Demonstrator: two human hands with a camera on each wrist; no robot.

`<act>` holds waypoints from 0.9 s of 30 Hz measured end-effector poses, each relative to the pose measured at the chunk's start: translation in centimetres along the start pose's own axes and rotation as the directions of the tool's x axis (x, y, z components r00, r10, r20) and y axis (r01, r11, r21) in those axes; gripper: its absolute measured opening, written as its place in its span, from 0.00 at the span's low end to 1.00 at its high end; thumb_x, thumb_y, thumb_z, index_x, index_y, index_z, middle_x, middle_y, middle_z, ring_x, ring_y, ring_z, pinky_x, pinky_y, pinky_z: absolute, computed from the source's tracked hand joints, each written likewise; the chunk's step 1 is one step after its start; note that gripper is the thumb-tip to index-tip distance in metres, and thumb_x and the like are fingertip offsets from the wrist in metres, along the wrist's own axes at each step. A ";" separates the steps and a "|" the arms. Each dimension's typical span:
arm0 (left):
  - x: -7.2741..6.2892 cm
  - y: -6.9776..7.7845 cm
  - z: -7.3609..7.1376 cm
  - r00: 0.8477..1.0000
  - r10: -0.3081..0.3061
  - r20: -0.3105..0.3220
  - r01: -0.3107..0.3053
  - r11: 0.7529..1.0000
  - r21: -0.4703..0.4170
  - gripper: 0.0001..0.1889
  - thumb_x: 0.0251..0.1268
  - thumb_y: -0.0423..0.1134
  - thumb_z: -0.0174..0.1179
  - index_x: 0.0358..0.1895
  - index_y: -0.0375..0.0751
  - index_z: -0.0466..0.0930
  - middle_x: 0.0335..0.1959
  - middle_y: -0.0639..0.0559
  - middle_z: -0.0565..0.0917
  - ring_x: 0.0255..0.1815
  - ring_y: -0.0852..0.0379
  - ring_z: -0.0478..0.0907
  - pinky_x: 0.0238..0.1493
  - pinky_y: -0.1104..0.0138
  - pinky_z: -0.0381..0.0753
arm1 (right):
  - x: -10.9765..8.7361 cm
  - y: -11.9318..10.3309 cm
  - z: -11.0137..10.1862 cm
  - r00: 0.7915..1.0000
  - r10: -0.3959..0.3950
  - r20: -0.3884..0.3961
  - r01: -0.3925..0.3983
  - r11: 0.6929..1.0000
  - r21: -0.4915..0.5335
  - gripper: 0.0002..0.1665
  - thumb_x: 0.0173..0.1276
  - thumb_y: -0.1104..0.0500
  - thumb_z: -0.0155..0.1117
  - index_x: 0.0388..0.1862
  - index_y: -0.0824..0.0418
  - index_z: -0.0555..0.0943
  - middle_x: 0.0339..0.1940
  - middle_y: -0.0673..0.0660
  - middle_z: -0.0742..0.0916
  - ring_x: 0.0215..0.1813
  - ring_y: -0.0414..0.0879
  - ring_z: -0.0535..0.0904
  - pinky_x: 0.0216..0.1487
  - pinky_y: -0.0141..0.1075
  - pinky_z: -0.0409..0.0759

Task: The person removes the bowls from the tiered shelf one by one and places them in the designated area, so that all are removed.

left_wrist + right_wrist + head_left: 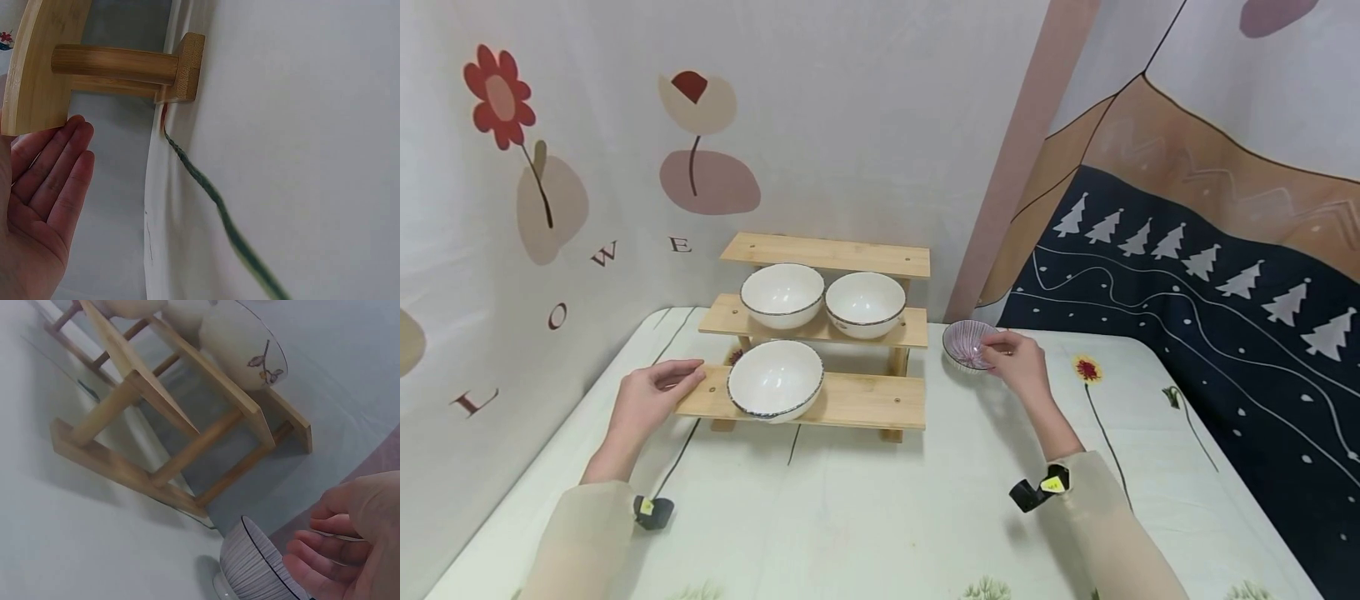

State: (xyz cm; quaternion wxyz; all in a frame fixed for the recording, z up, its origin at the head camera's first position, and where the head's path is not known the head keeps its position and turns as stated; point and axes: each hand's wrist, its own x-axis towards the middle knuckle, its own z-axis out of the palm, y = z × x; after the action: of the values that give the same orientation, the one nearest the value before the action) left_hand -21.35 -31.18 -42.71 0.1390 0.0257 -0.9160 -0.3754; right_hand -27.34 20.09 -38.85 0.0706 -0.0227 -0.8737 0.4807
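At the left end of the lowest board of a bamboo tiered rack (865, 400), my left hand (651, 396) grips the corner. Its fingertips meet the board's edge in the left wrist view, where the thumb is hidden. On that board stands a white bowl (775, 379) with a dark rim. Two more white bowls, one on the left (782, 292) and one on the right (865, 302), stand on the middle board. Right of the rack, my right hand (1018, 362) holds a small purple-striped bowl (958, 340) at its right rim, fingers curled over it. The exact finger contact is partly hidden.
The rack's top board (827, 252) carries nothing. A pale flower-printed cloth (865, 517) covers the table. Printed fabric (850, 125) hangs close behind the rack, and a dark tree-patterned drape (1187, 308) borders the right side.
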 end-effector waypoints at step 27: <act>-0.1 0.1 0.0 1.000 -0.014 0.010 0.014 1.000 -0.011 0.26 0.70 0.55 0.59 0.57 0.37 0.83 0.54 0.37 0.86 0.34 0.93 0.68 0.41 0.83 0.71 | -2.7 -4.1 2.7 0.983 -0.112 0.146 0.098 0.990 0.096 0.11 0.68 0.65 0.65 0.47 0.68 0.85 0.45 0.66 0.89 0.41 0.46 0.86 0.40 0.38 0.88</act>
State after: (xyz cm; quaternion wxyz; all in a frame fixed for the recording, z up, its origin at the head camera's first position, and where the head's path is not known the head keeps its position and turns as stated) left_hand -21.29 -31.12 -42.67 0.1320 0.0296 -0.9143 -0.3817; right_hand -24.92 15.33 -37.15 0.0302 0.0632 -0.8543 0.5150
